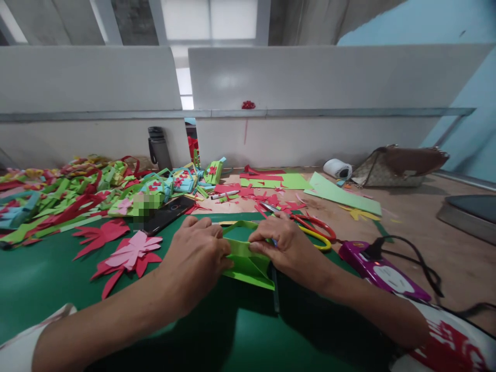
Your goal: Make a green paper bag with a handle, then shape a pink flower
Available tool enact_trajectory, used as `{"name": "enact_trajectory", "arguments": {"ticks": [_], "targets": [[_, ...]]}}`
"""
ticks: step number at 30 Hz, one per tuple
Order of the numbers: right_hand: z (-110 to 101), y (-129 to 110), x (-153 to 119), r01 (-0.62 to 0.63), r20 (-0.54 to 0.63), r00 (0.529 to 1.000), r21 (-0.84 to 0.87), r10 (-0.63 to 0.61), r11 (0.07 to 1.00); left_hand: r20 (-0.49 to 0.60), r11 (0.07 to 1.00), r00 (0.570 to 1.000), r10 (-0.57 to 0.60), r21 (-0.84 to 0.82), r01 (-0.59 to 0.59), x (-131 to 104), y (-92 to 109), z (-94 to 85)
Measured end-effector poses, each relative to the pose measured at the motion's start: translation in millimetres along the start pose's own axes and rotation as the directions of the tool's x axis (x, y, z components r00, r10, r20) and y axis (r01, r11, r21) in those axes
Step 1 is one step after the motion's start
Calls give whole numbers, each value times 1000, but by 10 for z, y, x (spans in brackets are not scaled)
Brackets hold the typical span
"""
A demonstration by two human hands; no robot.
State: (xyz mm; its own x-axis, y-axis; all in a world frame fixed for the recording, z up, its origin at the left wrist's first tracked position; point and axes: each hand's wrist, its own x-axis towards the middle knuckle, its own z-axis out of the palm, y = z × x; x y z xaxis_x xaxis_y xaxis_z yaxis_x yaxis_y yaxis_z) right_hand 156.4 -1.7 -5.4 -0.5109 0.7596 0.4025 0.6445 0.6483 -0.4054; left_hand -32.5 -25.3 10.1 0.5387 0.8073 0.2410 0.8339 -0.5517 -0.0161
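Centre frame: left hand [198,249] and right hand [285,243] both have fingers pinching the green folded piece [250,267]; uneven pulling could crease or tear it.

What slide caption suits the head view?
Left hand and right hand hold folded green paper over a green surface, near paper flowers.

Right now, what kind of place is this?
It looks like a craft workspace, maybe a small workshop. There's a big pile of colourful cut pieces, scissors, and a folded green piece held by the left hand and right hand.
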Motion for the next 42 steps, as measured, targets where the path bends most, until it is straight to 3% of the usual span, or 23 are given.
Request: {"name": "enact_trajectory", "arguments": {"ticks": [4, 10, 20, 23, 27, 37, 42], "targets": [[9, 20, 4, 5, -20, 1000, 10, -4, 1000, 81, 999, 997, 11, 51, -15, 22, 11, 24], [12, 51, -1, -6, -37, 999, 11, 7, 1000, 57, 993, 998, 26, 111, -32, 11, 14, 45], [16, 40, 2, -20, -35, 999, -14, 20, 1000, 89, 986, 984, 157, 50, -161, -8, 19, 114], [21, 50, -9, 9, -43, 999, -24, -10, 1000, 10, 989, 990, 141, -41, -140, -2, -6, 74], [18, 35, -31, 52, -56, 997, -57, -55, 997, -262, 983, 961, 86, -135, -125, 63, -87, 51], [14, -7, -71, 162, -58, 983, -161, -174, 974, -168, 950, 979, 114, -271, -157, 154, -85, 149], [-4, -26, -77, 205, -35, 976, -197, -215, 959, -197, 934, 974, 113, -314, -172, 150, -72, 156]]}}
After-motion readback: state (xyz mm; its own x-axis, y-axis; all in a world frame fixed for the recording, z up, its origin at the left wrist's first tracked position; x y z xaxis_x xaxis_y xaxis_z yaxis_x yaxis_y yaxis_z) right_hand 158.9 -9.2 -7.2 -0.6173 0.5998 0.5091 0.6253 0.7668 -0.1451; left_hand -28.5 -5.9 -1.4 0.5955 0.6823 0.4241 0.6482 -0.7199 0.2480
